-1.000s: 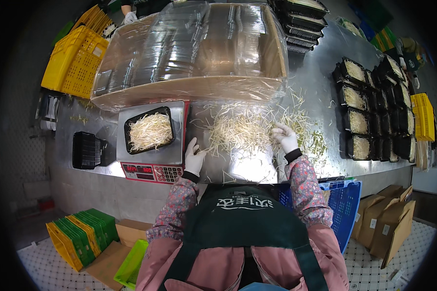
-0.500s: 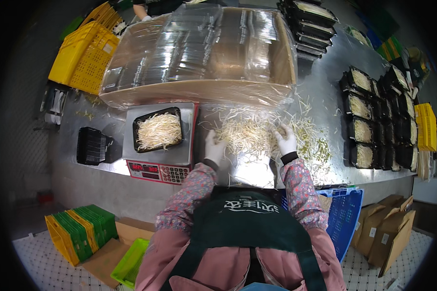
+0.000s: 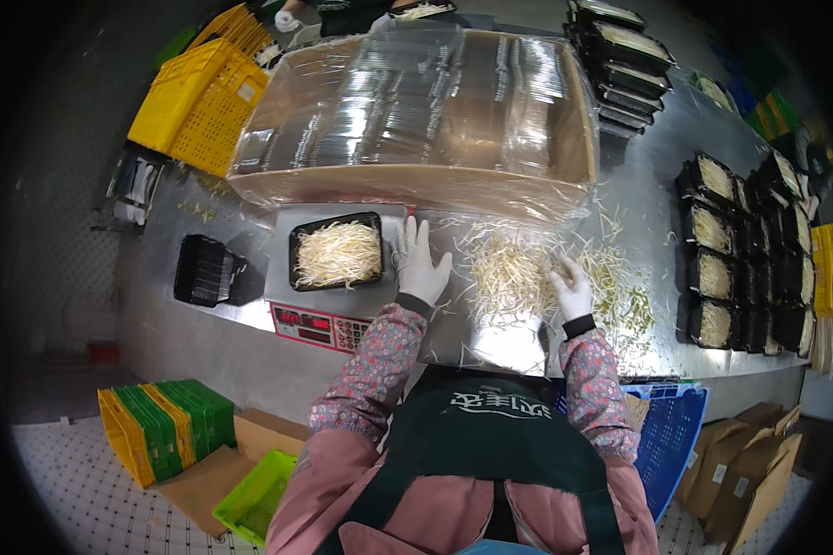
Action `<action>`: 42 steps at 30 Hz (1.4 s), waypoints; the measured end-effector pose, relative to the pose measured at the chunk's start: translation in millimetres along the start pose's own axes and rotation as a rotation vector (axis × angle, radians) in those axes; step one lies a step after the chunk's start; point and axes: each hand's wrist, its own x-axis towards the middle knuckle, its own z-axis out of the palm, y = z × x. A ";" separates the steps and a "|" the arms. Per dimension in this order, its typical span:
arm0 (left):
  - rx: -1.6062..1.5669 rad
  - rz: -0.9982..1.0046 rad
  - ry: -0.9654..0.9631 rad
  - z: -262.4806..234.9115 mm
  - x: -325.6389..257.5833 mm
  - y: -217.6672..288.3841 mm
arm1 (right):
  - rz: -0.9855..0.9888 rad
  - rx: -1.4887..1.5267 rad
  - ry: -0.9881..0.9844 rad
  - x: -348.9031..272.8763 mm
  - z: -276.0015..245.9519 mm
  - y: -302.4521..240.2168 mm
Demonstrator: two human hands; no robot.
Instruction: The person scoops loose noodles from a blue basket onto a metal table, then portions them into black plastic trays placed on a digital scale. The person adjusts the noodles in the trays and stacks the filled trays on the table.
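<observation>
My left hand (image 3: 421, 266), in a white glove, is open with its fingers stretched out over the right edge of a digital scale (image 3: 342, 303). On the scale sits a black tray (image 3: 293, 270) filled with bean sprouts, just left of my fingers. My right hand (image 3: 574, 291), also gloved in white, rests at the right side of a loose heap of bean sprouts (image 3: 509, 273). Its fingers are apart and slightly bent, touching the edge of the heap. More strands and greenish scraps (image 3: 620, 301) lie scattered to its right.
Behind the heap stands a carton (image 3: 407, 185) of clear plastic lids. Empty black trays (image 3: 204, 270) lie left of the scale. Filled trays (image 3: 714, 277) stand in rows at the right, with another stack (image 3: 629, 65) farther back. A yellow crate (image 3: 194, 102) is at far left. Another person's gloved hand (image 3: 287, 20) shows behind.
My left hand has left the heap's left side and moved to the scale's right edge, fingers straightened. My right hand stays by the heap. The whole view has shifted slightly.
</observation>
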 end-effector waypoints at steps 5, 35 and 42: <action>-0.323 0.028 -0.210 14.5 -42.3 25.0 | -0.051 -0.037 0.136 13.2 -13.0 23.6; 0.177 0.147 -0.603 26.2 -19.8 21.7 | -0.167 -1.032 -0.558 -7.0 35.3 -62.6; 0.032 0.130 -0.504 38.6 -21.3 -16.5 | -0.157 -0.828 -0.281 11.3 -15.1 -6.8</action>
